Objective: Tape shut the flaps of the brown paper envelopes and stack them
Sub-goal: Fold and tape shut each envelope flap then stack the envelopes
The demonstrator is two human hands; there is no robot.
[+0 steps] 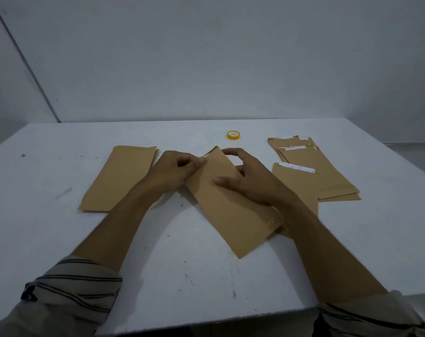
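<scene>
Trouble most likely at the flap. Long brown paper envelope (230, 215) held slantwise between both grips, near end toward the body, far end with its flap (211, 150) half lifted just beyond the fingertips. Left grip (177, 170) pinching the envelope's left edge close to that far end, fingers curled in. Right grip (250, 181) clasping the same envelope from the other side, thumb flat on the top face, fingers arched over the far edge. No tape in either grip; small yellow roll of tape (233, 135) lying well beyond the right grip on the white tabletop (48, 227).

Judged risks:
- Flap springing up on release of one grip to fetch the roll.
- Paper creasing or buckling under too hard a pinch.
- Envelope skating sideways on the smooth tabletop once held by one side only.
- Tape going on crooked or wrinkled over a flap not pressed flat.
- Mixing of piles: neat stack of plain brown envelopes (119, 178) just left of the left grip, looser heap of brown envelopes with white strips (316, 171) just right of the right grip, both near enough to be nudged by a forearm.

Shiny patch near the envelope's near right corner, perhaps tape, too blurred to tell.
</scene>
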